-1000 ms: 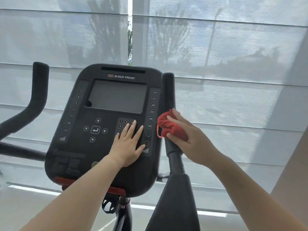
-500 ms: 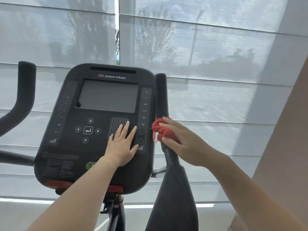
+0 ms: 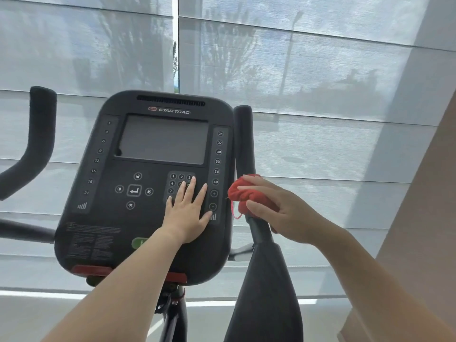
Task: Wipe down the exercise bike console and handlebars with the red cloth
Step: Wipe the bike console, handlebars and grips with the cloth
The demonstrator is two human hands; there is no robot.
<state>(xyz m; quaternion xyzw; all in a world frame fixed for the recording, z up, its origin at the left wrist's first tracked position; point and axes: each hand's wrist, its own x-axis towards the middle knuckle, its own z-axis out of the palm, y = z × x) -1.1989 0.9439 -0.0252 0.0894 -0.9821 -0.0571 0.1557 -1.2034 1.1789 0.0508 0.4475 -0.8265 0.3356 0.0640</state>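
Red cloth (image 3: pixel 240 193) — right fingers (image 3: pixel 261 185) gripping it against handlebar (image 3: pixel 243 144); left fingers (image 3: pixel 190 193) spread flat on console (image 3: pixel 103 218).

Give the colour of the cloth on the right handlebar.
The cloth is red; head view.

I had the left hand (image 3: pixel 187 215) flat, palm down, fingers straight and slightly spread, forearm stretched forward. The right hand (image 3: pixel 278 211) had fingers and thumb curled round the red cloth (image 3: pixel 243 193)
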